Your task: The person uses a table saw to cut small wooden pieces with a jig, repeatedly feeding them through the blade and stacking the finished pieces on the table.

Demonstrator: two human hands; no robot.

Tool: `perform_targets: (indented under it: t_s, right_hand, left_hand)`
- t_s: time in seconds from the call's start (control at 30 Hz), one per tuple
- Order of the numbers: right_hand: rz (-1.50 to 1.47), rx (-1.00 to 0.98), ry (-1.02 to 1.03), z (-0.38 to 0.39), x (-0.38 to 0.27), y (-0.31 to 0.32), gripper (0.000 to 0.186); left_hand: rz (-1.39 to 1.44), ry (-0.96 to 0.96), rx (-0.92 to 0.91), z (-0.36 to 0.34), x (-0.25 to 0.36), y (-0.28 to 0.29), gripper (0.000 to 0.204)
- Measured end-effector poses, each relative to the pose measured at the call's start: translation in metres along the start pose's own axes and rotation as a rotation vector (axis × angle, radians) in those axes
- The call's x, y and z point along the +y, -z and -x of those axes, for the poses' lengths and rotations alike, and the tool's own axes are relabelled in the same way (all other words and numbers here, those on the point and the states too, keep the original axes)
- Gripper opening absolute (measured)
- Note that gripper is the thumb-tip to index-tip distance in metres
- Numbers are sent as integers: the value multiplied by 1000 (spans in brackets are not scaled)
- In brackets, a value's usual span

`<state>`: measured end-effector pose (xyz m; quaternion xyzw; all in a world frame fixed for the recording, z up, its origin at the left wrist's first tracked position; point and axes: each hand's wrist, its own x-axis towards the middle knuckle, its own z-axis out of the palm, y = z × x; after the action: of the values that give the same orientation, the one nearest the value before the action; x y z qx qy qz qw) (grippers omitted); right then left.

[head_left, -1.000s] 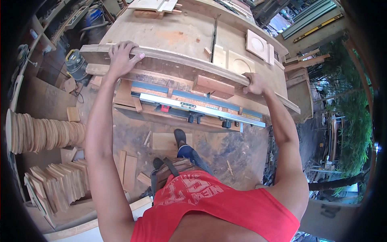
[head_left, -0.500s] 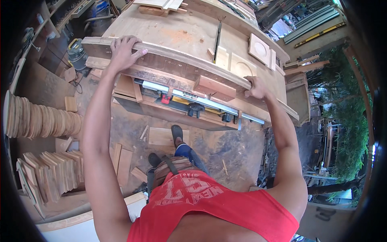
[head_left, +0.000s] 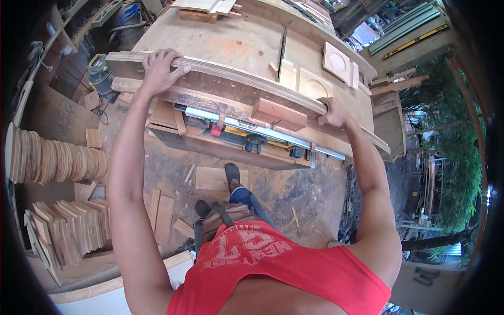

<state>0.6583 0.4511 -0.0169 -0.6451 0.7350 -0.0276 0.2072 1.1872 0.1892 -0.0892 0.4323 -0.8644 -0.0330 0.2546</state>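
My left hand [head_left: 160, 71] is closed over the left part of a long plywood fence [head_left: 226, 73] on a wooden sled [head_left: 236, 39], thumb along its top. My right hand [head_left: 332, 110] grips the same fence toward the right end. A wooden block [head_left: 278, 114] is fixed to the near face between my hands. Behind the fence lie pale boards with round recesses [head_left: 336, 63]. A slot runs across the sled's bed. Below the near edge show a silver rail [head_left: 202, 114], a red fitting [head_left: 215, 129] and black knobs [head_left: 254, 142] on the machine stand.
A vacuum [head_left: 100, 73] stands at the left, near stacks of curved wooden pieces [head_left: 55, 152] and boards [head_left: 65, 228]. Offcuts [head_left: 163, 212] lie on the dusty floor around my feet. Green foliage [head_left: 446, 157] and a yellow level [head_left: 415, 41] are at the right.
The view has shifted slightly. The blue strip under the sled's near edge, visible a second ago, is now mostly hidden, and yellow shows below the silver rail. Both hands keep their grip.
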Motion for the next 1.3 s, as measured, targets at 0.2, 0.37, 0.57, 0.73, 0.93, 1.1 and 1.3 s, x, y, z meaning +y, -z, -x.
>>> perform_targets:
  t_s: [0.2, 0.37, 0.57, 0.73, 0.93, 1.1, 1.3]
  right_hand:
    - [-29, -19, -18, -1, 2, 2, 71]
    - [-14, 17, 10, -5, 5, 0, 64]
    - [11, 18, -14, -10, 2, 4, 61]
    - [9, -15, -57, -22, -3, 12, 67]
    - [-46, -4, -57, -35, 10, 13, 66]
    - [-84, 10, -52, -50, 21, 16, 67]
    - [-16, 3, -64, -78, 38, 28, 72]
  left_hand:
    - [-9, 16, -41, -5, 1, 1, 64]
    - [-25, 3, -21, -7, -3, -3, 62]
    - [-19, 20, -36, -17, -2, -8, 63]
    - [-15, 11, -41, -28, -7, -16, 63]
    - [3, -2, -27, -43, -6, -22, 65]
    - [-5, 11, -44, -58, -8, -32, 66]
    - [-5, 42, -84, -91, -8, -45, 66]
